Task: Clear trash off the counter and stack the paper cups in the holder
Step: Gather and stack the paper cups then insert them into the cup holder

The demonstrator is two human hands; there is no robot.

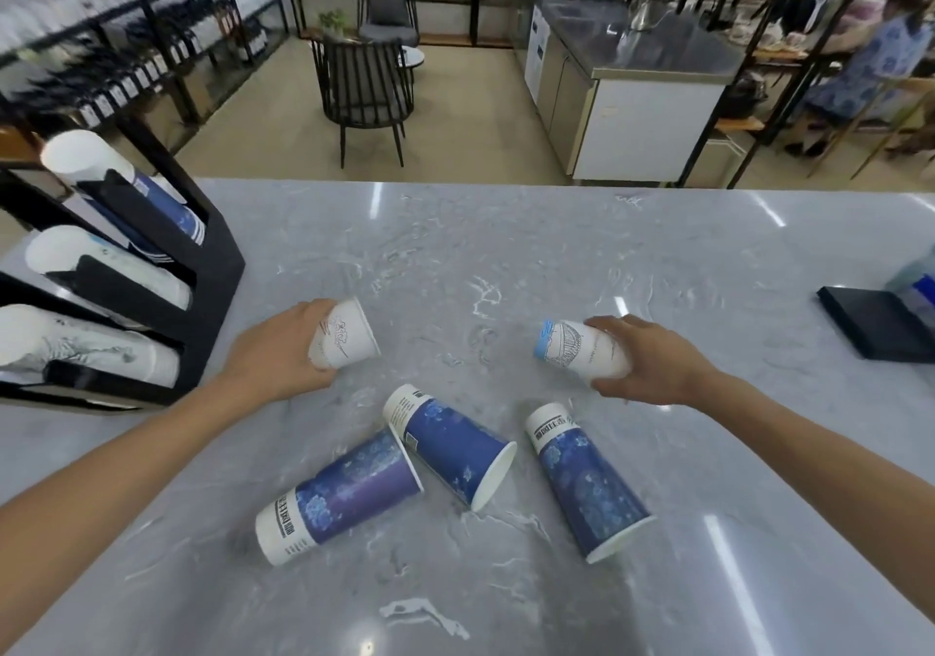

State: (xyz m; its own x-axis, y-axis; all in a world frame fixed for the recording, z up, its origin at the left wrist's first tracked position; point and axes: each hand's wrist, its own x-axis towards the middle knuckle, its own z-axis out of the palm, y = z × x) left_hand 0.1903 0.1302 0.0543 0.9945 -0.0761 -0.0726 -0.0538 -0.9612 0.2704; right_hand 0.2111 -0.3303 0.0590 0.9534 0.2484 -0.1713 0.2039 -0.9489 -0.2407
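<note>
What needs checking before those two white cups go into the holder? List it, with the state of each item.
1. Left hand has a grip on the small white cup: ok.
2. Right hand has a grip on the white cup with the blue rim: ok.
3. Cup holder within reach at the left of the counter: ok.
4. Free room in a holder slot: cannot tell; all three slots show cup stacks.
5. Which slot matches the held cups: cannot tell; the lower two hold white stacks.
6. Three blue cups cleared from the counter: not ok; they lie on their sides.
</note>
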